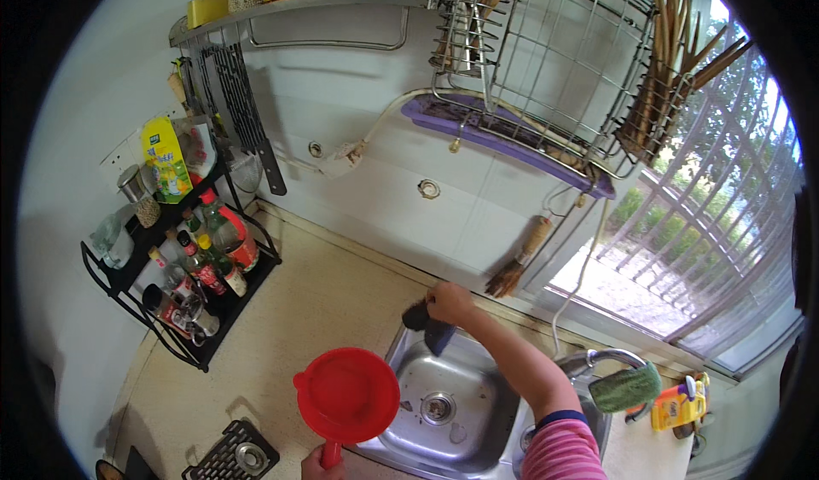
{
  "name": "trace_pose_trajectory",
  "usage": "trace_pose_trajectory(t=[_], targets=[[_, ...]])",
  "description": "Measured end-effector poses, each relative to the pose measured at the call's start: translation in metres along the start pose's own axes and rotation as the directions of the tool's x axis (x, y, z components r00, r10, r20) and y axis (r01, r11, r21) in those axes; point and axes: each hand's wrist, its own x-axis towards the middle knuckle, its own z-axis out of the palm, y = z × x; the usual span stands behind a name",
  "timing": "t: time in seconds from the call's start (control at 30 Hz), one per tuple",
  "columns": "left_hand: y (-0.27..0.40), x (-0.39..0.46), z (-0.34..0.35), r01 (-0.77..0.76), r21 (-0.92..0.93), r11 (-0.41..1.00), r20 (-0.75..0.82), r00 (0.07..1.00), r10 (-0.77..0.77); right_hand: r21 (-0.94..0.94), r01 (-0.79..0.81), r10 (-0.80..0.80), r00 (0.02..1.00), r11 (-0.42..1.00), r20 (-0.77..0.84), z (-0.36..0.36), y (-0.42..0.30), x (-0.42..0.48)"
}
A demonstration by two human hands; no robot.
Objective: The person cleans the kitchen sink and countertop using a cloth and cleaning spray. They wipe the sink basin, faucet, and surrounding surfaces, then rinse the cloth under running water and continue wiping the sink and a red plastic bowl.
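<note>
My left hand (pixel 322 464) grips the handle of a red plastic ladle (pixel 349 395) at the near edge of the counter, left of the stainless steel sink (pixel 455 438). The round bowl of the ladle faces up; whether it holds water I cannot tell. With my right arm stretched over the sink, my right hand (pixel 450 303) pinches a dark cloth (pixel 440 335) at the sink's far left corner. The cloth hangs partly over the basin. Small dark scraps lie around the drain (pixel 438 409).
A black rack (pixel 240 301) of bottles stands on the left. A green cloth (pixel 626 387) covers the faucet spout, near yellow bottles (pixel 672 409). A brush (pixel 521 256) hangs on the wall below a purple tray (pixel 505 153) and wire dish rack (pixel 563 51).
</note>
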Motion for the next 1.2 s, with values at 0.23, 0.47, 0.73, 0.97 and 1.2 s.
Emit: trace_pose_trajectory(t=[0.23,0.47,0.73,0.97,1.2], targets=[[0.023,0.009,0.001,-0.035,0.045,0.998,0.133,0.991,0.029,-0.199,-0.118,-0.108,0.527,0.973,-0.843,-0.17,-0.014,-0.027],[0.028,0.021,-0.007,-0.111,-0.003,0.994,0.213,0.971,0.109,-0.58,-0.187,-0.358,0.628,0.793,-0.691,-0.159,0.056,-0.008],[0.037,0.031,-0.015,-0.13,-0.033,0.991,0.187,0.973,0.133,-0.514,-0.26,-0.291,0.582,0.818,-0.759,-0.174,0.043,-0.017],[0.031,0.04,-0.01,-0.115,0.001,0.993,0.213,0.971,0.112,-0.552,-0.19,-0.418,0.47,0.812,-0.777,-0.162,0.052,-0.014],[0.036,0.045,-0.002,-0.119,-0.059,0.991,0.254,0.958,0.131,-0.624,-0.267,-0.359,0.627,0.734,-0.691,-0.15,0.053,-0.013]])
